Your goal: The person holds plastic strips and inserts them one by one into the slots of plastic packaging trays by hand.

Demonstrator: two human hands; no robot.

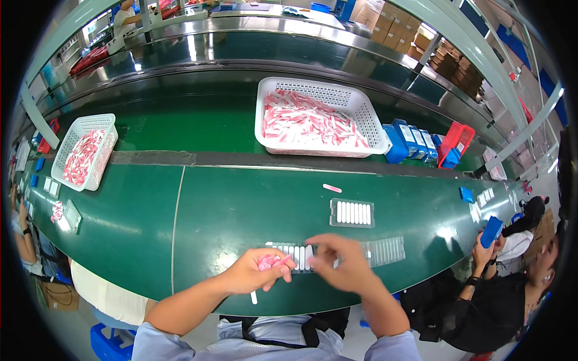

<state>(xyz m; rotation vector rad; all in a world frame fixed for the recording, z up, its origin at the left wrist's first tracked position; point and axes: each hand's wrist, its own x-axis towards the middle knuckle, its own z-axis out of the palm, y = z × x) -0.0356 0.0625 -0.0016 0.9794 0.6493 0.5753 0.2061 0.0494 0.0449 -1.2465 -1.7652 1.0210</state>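
Observation:
My left hand (262, 269) is closed around a bunch of small pink-and-white strips (271, 261) with rounded ends. One white strip (254, 297) shows below that hand; whether it is held or lies on the table is unclear. Between my hands sits a clear plastic tray (291, 251) with several white strips side by side. My right hand (344, 260), slightly blurred, is over the tray's right end, thumb and index finger apart beside the last white strip (309, 256). An empty-looking clear ribbed tray (385, 251) lies to its right, partly hidden by that hand.
Beyond my hands lie a filled clear tray (354, 213) and a single pink strip (332, 188). A large white basket (325, 148) of strips stands farther back, beside blue packs (403, 143) and a red basket (456, 144). Another white basket (99, 168) is at left. A co-worker (481, 301) sits at right.

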